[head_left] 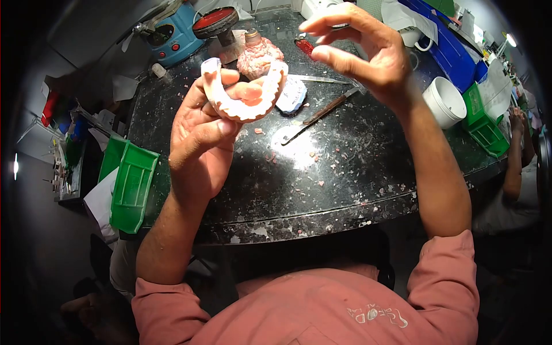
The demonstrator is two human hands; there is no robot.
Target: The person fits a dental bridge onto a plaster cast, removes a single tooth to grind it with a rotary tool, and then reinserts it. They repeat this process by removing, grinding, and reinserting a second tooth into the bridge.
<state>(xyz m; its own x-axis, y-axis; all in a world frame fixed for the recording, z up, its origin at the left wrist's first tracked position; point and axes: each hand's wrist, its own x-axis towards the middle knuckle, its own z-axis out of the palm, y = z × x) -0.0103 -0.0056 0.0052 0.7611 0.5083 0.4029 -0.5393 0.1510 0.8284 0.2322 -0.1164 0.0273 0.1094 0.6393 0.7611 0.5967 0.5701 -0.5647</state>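
Note:
My left hand (204, 132) grips a horseshoe-shaped dental model (249, 109), pale with a row of teeth along its curve, held up above the bench. The thumb presses its near edge and other fingers reach inside the arch. My right hand (368, 54) is raised at the right, thumb and fingers apart, holding nothing. Behind the model stands a burner (259, 54) crusted with pink wax. Close to the model lie a small white-and-blue block (292, 96), a wax knife (328, 110) with a brown handle and a slim metal instrument (322, 79).
A red-topped dish on a stand (215, 22) and a blue machine (172, 37) are at the back left. Green bins flank the bench, left (135, 187) and right (482, 123). A white tub (444, 103) stands right. Pink scraps litter the black bench (368, 167). Another person's hand (517, 121) is far right.

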